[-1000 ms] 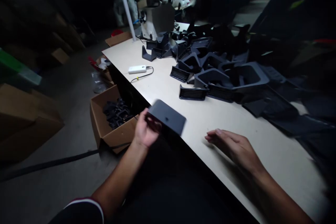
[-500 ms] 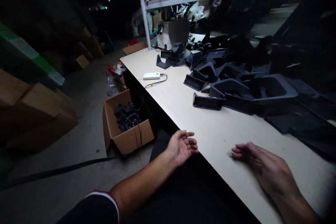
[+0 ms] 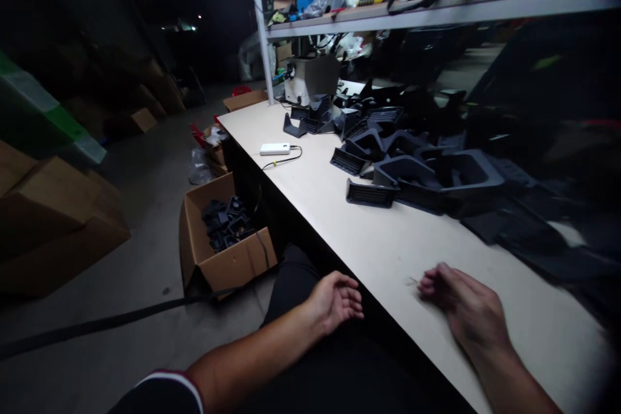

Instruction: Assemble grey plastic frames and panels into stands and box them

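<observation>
My left hand (image 3: 337, 303) hovers just off the near edge of the table (image 3: 334, 220), palm up. Its fingers are loosely curled and apart, with nothing in them. Over the pale tabletop, my right hand (image 3: 460, 303) has its fingers bent together. A faint thin wisp (image 3: 411, 281) shows by its fingertips, too small and blurred to name. Beyond both hands lie black plastic vent parts (image 3: 371, 193) with slatted faces, in a heap toward the right and back. Neither hand touches them.
On the floor at left, an open cardboard box (image 3: 242, 268) holds small black parts. A white power bank (image 3: 275, 149) with a short cable lies near the table's left edge. A shelf (image 3: 388, 21) with boxes and tools spans above. More cartons (image 3: 63, 207) stand far left.
The view has tilted up slightly, showing more of the shelf. My left hand sits a little lower, farther from the table edge. The right fingers remain bent, and the wisp now shows beside them.
</observation>
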A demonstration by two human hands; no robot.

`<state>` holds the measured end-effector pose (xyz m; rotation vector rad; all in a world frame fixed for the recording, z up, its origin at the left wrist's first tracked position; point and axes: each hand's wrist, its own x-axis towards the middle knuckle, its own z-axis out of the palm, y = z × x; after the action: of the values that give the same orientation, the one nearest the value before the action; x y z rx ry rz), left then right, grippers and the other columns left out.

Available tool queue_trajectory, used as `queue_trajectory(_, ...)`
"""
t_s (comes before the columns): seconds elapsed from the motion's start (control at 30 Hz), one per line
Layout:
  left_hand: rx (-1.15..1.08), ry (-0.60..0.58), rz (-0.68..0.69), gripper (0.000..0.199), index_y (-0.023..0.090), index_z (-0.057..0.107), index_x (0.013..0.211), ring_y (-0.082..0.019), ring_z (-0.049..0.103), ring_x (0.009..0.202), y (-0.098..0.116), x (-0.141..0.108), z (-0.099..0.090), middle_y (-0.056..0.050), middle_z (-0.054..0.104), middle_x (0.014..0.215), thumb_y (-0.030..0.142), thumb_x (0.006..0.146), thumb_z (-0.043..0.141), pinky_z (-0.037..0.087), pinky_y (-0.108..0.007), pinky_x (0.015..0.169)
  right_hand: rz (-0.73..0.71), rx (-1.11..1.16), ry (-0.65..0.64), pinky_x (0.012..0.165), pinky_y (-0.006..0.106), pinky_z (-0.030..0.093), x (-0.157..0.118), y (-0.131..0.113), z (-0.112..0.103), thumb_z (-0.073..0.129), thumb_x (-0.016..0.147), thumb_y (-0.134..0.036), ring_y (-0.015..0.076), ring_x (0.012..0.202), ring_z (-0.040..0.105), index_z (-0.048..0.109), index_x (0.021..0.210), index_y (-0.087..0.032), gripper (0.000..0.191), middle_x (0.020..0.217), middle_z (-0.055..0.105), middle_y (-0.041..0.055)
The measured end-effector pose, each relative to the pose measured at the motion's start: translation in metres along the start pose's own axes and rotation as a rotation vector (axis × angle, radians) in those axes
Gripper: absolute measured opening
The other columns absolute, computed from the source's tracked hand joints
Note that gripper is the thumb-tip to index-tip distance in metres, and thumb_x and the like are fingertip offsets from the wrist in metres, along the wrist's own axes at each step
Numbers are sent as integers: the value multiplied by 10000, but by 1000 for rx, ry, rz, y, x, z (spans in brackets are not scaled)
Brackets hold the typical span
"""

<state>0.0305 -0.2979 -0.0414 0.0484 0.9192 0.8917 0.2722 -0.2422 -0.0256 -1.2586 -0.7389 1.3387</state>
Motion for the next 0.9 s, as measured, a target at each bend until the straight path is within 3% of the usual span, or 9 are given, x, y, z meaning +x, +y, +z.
queue_trajectory(0.33,109,-27,113,171,146,631,798,-116,567,489,-5,-23,-1,-7,618,603,242,909,543,486,-255,544,-85,22,-60,500,242,535,-2,-3,2,915,686,-586,140,533,623,732,745,-141,485,658,693,57)
queue_trajectory(0.5,181,-55,180,146,146,641,800,-113,579,504,-8,-38,1,6,620,615,282,850,658,493,-252,540,-111,40,-75,509,236,513,-2,0,0,886,716,-598,133,531,613,725,746,-139,488,650,691,54)
queue_trajectory(0.73,360,-98,316,294,142,678,820,-118,598,533,-13,-60,7,-2,664,646,407,743,779,509,-254,557,-145,26,-97,472,231,470,-2,2,-1,868,729,-617,131,517,593,723,746,-131,507,672,703,68)
queue_trajectory(0.9,501,-123,350,360,134,687,827,-121,608,495,-15,-64,10,-23,680,625,450,713,816,455,-227,506,-175,20,-102,466,224,456,-2,3,-1,856,735,-629,126,510,586,717,745,-131,516,663,695,62)
